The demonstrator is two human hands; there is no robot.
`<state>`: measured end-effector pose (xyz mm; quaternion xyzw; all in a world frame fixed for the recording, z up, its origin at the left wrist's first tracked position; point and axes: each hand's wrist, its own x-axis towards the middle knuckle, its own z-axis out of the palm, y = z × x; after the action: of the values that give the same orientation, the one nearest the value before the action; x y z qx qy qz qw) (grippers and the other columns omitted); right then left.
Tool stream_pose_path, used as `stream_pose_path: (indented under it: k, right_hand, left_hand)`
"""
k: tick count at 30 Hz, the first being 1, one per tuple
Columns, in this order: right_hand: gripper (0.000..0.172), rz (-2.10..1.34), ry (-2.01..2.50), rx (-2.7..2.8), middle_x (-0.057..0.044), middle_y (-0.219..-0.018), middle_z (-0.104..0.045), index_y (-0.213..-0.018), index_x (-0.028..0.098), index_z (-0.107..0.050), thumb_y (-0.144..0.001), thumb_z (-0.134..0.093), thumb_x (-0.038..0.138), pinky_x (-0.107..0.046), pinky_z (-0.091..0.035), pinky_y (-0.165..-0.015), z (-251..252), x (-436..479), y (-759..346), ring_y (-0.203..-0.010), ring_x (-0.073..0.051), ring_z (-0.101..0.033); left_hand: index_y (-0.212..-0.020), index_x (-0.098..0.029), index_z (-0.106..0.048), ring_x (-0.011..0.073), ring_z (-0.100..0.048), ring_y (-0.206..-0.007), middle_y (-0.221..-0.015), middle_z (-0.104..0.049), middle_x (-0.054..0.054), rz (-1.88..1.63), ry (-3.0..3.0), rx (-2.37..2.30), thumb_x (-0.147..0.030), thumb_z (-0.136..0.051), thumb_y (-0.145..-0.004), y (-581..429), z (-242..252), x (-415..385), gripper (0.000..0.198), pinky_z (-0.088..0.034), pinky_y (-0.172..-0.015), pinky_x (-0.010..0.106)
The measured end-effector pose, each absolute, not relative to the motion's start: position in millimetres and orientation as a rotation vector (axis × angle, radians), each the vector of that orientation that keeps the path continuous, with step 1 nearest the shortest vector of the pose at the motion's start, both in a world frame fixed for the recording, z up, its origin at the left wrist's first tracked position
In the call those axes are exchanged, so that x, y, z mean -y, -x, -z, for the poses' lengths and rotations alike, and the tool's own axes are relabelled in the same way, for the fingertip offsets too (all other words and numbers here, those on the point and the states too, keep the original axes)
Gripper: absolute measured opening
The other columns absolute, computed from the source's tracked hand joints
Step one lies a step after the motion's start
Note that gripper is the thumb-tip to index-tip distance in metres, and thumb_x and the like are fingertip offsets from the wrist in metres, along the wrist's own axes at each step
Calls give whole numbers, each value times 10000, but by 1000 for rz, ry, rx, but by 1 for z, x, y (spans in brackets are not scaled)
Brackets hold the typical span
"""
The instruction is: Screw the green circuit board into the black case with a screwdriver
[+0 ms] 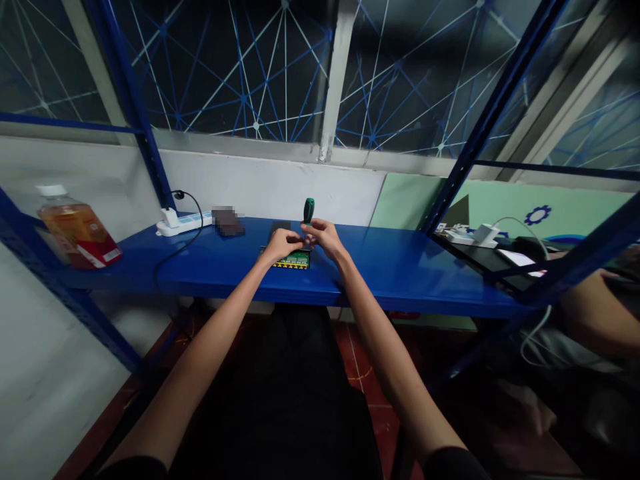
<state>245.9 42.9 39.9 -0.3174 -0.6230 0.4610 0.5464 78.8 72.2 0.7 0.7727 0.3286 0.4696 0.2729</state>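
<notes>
My right hand is closed around the lower part of a screwdriver with a green and black handle, which stands nearly upright. Beside it, my left hand has its thumb and fingers brought together near the screwdriver's lower end; whatever they pinch is too small to make out. Under and in front of both hands lies a flat green case-like thing with small pale rows and a yellow-and-black striped front edge. Behind the left hand is a dark flat object, partly covered by that hand.
The blue bench stands between blue uprights. On its left are an orange drink bottle, a white power strip with a hanging black cable, and a blurred brown object. At right are a charger, a phone and another person's arm.
</notes>
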Motion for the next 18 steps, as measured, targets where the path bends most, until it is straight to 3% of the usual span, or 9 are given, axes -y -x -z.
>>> stream_pose_path:
  k: [6,11,18]
  right_hand:
    - [423,-1126,740,1417,6,-642,-660,-761,186,-590,-574,-880,431,-222,-414,-383,-42,-42,-246,-492,-117,-575]
    - [395,-1156,763,1430,-34,-723,-690,-763,153,-644,-584,-857,434,-214,-422,-399,-42,-43,-248,-532,-115,-602]
    - [427,-1199,750,1414,-13,-725,-641,-806,157,-653,-626,-836,498,-224,-416,-378,-45,-38,-247,-513,-113,-595]
  left_hand:
    - [-848,-121,-777,246,-709,-820,-821,-766,79,-1240,-2063,-794,-350,-736,-723,-80,1,-72,264,-536,-750,313]
    - [-826,-126,-791,271,-710,-855,-836,-772,88,-1192,-2072,-823,-372,-732,-729,-79,-2,-70,271,-541,-764,328]
    - [-804,-123,-788,262,-712,-823,-827,-772,100,-1202,-2076,-864,-357,-708,-733,-78,-2,-71,257,-545,-758,337]
